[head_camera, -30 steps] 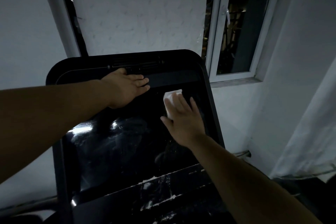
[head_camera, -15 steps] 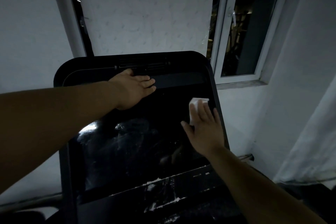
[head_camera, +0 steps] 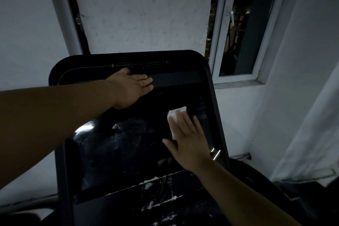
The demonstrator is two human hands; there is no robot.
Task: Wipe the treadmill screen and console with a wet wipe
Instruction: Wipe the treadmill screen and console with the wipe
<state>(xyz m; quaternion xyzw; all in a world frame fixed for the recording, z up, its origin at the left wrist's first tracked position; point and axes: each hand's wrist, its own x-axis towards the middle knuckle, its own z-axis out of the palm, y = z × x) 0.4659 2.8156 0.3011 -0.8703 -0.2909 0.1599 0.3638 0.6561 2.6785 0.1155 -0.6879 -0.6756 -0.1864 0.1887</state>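
Note:
A large black treadmill screen (head_camera: pixel 128 148) tilts up in front of me, glossy with smears and a light glare on its left half. My right hand (head_camera: pixel 189 141) lies flat on the screen's right side and presses a folded white wet wipe (head_camera: pixel 176 114) under its fingers; only the wipe's top and left edge show. My left hand (head_camera: pixel 131 88) rests flat, fingers together, on the upper frame of the console (head_camera: pixel 174 77), just below a vent slot. The console's lower panel (head_camera: pixel 161 198) carries white flecks and streaks.
A white wall panel (head_camera: pixel 143 11) rises behind the console. A white-framed window (head_camera: pixel 236 29) stands at the upper right, dark outside. A pale curtain (head_camera: pixel 315 134) hangs at the right. A dark handrail (head_camera: pixel 256 176) curves off the console's right edge.
My right hand slid the wipe rightward across the screen, then down and slightly back left. My left hand has stayed on the top frame. The camera shifted a little.

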